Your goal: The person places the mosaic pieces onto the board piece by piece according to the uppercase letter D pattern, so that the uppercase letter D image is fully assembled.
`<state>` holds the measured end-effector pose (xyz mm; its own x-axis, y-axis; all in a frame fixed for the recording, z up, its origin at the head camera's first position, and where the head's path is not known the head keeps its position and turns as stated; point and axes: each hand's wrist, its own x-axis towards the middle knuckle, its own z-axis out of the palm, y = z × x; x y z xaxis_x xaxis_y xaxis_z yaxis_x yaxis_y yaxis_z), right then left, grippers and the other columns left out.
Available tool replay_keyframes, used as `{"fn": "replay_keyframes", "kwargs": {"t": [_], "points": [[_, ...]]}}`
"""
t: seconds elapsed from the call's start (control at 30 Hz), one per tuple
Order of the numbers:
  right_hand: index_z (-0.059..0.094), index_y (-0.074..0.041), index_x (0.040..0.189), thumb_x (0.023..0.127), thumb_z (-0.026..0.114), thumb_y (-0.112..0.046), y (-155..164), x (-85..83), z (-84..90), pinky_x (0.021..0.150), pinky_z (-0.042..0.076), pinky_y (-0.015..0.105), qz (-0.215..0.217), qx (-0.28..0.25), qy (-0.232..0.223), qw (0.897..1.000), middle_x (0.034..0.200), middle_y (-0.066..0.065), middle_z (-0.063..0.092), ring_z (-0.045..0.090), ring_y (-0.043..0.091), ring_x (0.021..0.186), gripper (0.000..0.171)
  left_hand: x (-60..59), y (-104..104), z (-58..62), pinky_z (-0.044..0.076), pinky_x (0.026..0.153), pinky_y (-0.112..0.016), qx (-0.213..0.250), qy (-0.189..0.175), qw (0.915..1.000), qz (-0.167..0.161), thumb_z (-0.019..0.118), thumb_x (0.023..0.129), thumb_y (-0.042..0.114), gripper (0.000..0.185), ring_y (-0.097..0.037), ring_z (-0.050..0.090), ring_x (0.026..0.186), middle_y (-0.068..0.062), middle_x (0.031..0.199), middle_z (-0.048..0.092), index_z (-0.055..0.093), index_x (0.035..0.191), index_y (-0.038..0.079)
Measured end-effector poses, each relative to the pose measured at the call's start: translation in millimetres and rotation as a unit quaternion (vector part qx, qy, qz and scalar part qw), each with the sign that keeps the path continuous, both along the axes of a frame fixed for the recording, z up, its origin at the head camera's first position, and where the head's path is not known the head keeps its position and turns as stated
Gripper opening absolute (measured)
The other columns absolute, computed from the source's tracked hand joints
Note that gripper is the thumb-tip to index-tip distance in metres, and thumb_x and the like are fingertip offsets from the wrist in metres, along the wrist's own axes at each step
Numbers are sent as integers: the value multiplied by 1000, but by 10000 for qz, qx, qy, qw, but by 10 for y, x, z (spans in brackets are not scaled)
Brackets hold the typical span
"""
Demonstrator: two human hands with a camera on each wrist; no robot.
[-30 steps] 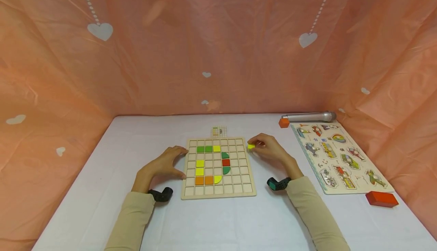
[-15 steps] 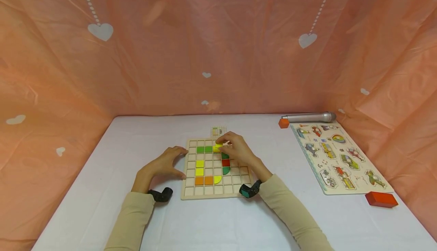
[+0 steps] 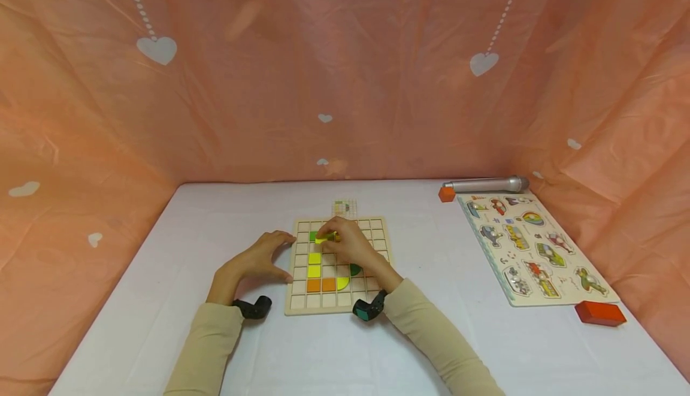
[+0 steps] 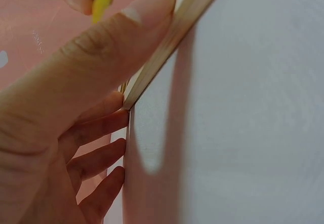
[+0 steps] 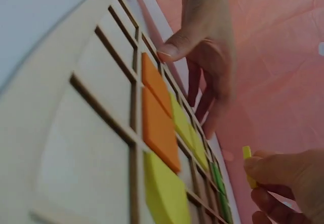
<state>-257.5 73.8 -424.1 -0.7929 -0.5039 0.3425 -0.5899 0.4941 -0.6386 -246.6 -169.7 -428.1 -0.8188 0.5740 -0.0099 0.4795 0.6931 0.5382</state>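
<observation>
My left hand [image 3: 259, 258] rests at the left edge of a wooden grid board [image 3: 300, 302], its thumb and fingers spread apart along the rim. Between thumb and fingertips my right hand [image 3: 351, 244] pinches a yellow tile [image 5: 247, 153], held over the board's upper left part near a green tile [image 3: 312, 236]. Two yellow square tiles [image 3: 314, 259] sit in one column. Below them lie two orange tiles [image 5: 161, 127] and a yellow quarter-round tile [image 5: 164, 193]. A dark green rounded tile [image 3: 355, 269] shows beneath my right wrist; the red tile is hidden by the hand.
A small pattern card [image 3: 344, 207] lies just behind the board. To the right are a picture puzzle board [image 3: 530, 246], a silver microphone [image 3: 487, 185], a small orange-red block [image 3: 446, 194] and a long red block [image 3: 600, 313]. A pink curtain [image 3: 323, 84] surrounds the table.
My right hand has carried the yellow tile leftward from beyond the board's right edge to over the upper left cells. The left hand has stayed at the board's left edge.
</observation>
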Motion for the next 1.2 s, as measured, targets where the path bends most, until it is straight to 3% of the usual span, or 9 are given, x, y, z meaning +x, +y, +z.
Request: {"fn": "replay_keyframes", "kwargs": {"t": [0.13, 0.27, 0.73, 1.0, 1.2], "points": [[70, -5, 95, 81, 71, -6, -71, -11, -59, 77, 51, 23, -23, 152, -148, 9998, 98, 5, 66, 61, 17, 90, 14, -3, -6, 4, 29, 107, -51, -3, 46, 10000, -16, 86, 62, 34, 88, -37, 36, 125, -20, 136, 44, 46, 132, -1], [71, -5, 93, 82, 70, -5, -112, -9, -118, 78, 51, 21, -3, 239, -142, 9996, 96, 6, 67, 62, 16, 89, 11, 0, -12, 0, 29, 107, -51, 7, 47, 10000, -32, 86, 62, 35, 89, -37, 36, 125, -20, 136, 44, 45, 132, -2], [75, -8, 88, 82, 70, -9, -118, -34, -190, 83, 43, 32, 95, 673, 982, 9928, 91, 4, 67, 58, 20, 90, 8, -10, -22, -18, 30, 106, -51, -54, 144, 9999, -56, 85, 62, 36, 88, -37, 37, 124, -20, 135, 45, 46, 131, -2], [75, -10, 88, 83, 69, -9, -145, -45, -201, 82, 41, 29, 60, 697, 1113, 9913, 86, 0, 69, 60, 14, 84, 7, -5, -25, -7, 30, 106, -51, -77, 122, 9999, -28, 85, 62, 37, 88, -38, 37, 124, -20, 136, 44, 46, 131, -2], [72, -7, 98, 87, 65, -10, -45, -64, -134, 84, 42, 33, 146, 660, 1003, 9927, 94, 4, 69, 57, 18, 88, 13, 22, -28, -17, 33, 103, -52, 187, 389, 9989, -200, 82, 62, 48, 91, -39, 39, 119, -23, 131, 46, 47, 128, -4]]}}
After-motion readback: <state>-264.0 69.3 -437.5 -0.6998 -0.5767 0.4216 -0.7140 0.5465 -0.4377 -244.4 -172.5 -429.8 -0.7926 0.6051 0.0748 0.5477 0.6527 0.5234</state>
